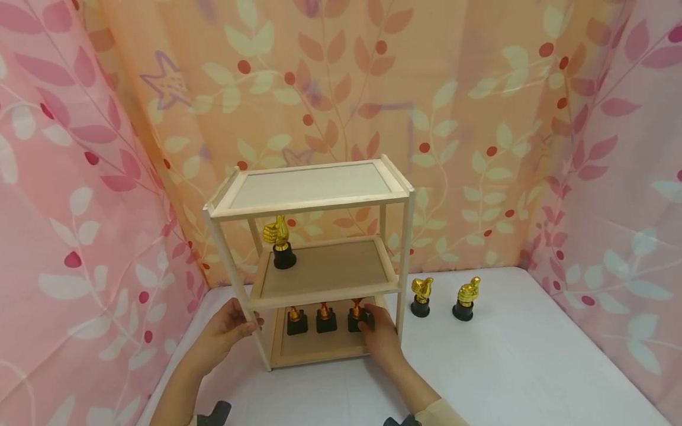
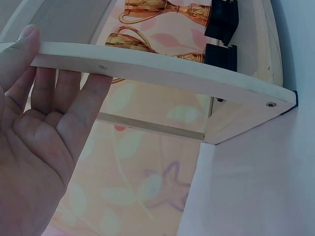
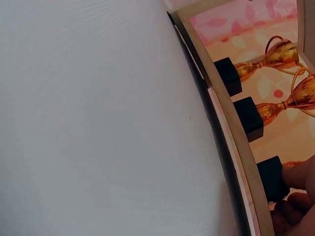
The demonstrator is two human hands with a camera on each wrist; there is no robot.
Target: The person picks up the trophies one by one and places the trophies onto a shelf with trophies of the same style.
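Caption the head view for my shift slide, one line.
Left hand grips the front-left post of the wooden rack; right hand holds the rightmost trophy on the bottom shelf.

Soft, even light across the head view, the counter glowing pale, and look at those glints off the gold thumbs! Beneath the middle shelf, the cups sit in shade. Over to the wrist views: dimmer, greyer, fine detail soft, and the lens bowing the rack's straight edges!
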